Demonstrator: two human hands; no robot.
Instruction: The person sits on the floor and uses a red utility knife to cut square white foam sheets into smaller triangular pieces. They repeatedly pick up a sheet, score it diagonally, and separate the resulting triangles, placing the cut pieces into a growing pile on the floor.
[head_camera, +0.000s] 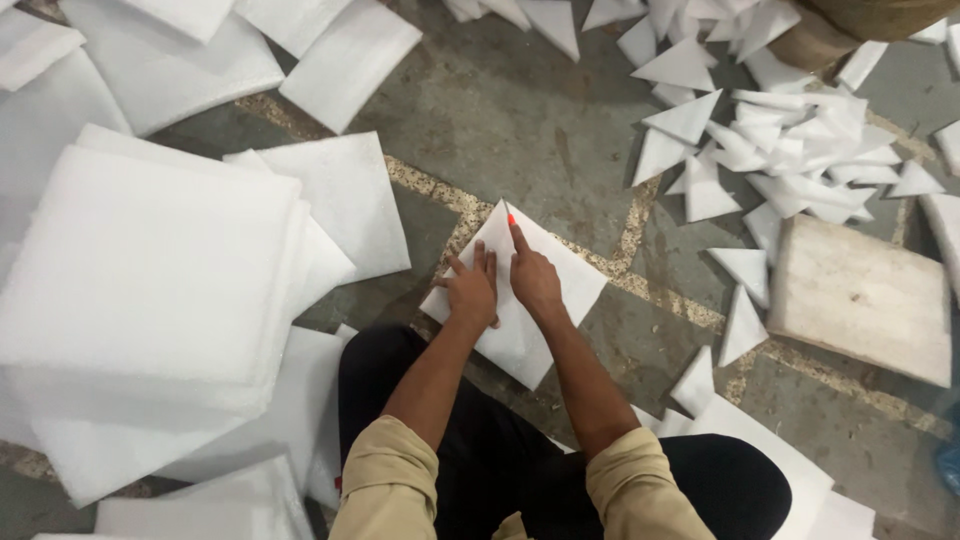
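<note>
The left hand (472, 290) lies flat on a white foam sheet (515, 290), palm down, the fingers spread and stretched, grasping nothing. The right hand (532, 275) rests just beside it on the same sheet — the index finger is straight and points toward 12 o'clock, and its tip almost reaches the upper corner of the sheet, where a small orange-red mark shows. The other fingers of this hand are curled in; it also grips nothing and only presses.

The sheet lies on the grey stone floor (500, 110) in the middle of the view, turned like a diamond, directly in front of the knees of the person, who wears dark trousers and rolled beige sleeves.

At 9 o'clock from the hands stands a thick stack of large white foam squares (150, 270), with more loose squares behind it toward 11 o'clock. At 1 to 2 o'clock there is a scattered heap of small white foam triangles (780, 140) — some of them spread down toward 3 o'clock. Beside them, at 3 o'clock, lies a pale wooden board (860, 300). More white sheets lie at 4 to 5 o'clock, near the right knee.
</note>
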